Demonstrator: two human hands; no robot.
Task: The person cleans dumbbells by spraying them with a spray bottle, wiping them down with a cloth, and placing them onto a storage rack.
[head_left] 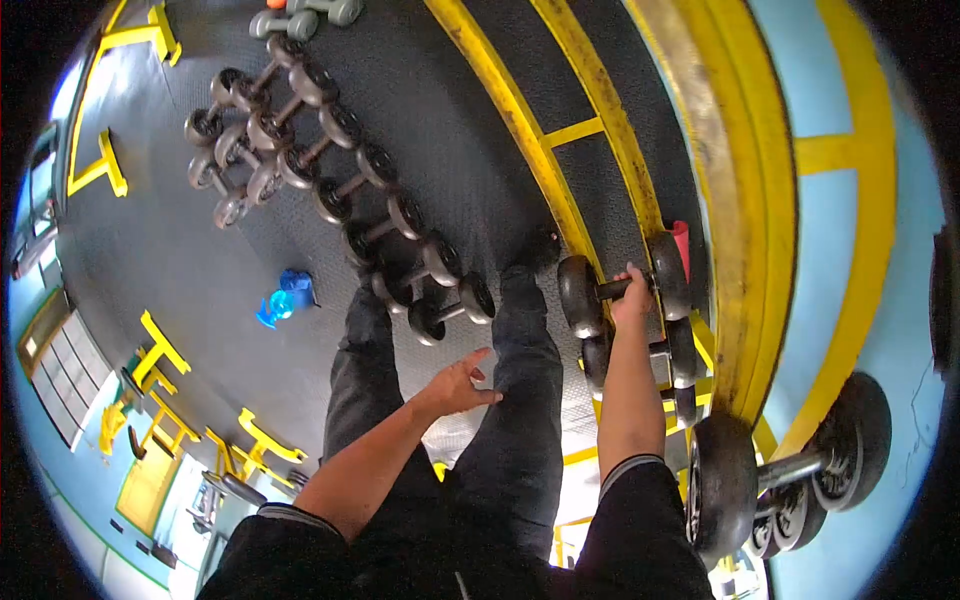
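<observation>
My right hand [632, 297] is wrapped round the handle of a black dumbbell [578, 296], which rests across the lower yellow rails of the rack [575, 130]. Just nearer to me, more black dumbbells [683, 352] sit on the same rails, partly covered by my forearm. My left hand [460, 386] hangs in front of my legs, fingers apart, with nothing in it. Close beyond it on the floor lies the nearest dumbbell [427, 322] of a long row. Several others stretch away from it in rows, up to a dumbbell [312, 84] near the far end.
A blue bottle [295, 285] stands on the black rubber floor [240, 370] left of the rows. Grey dumbbells [297, 22] lie at the far end. Larger dumbbells [725, 485] sit on the upper rack level at right. Yellow frames [265, 437] stand along the left.
</observation>
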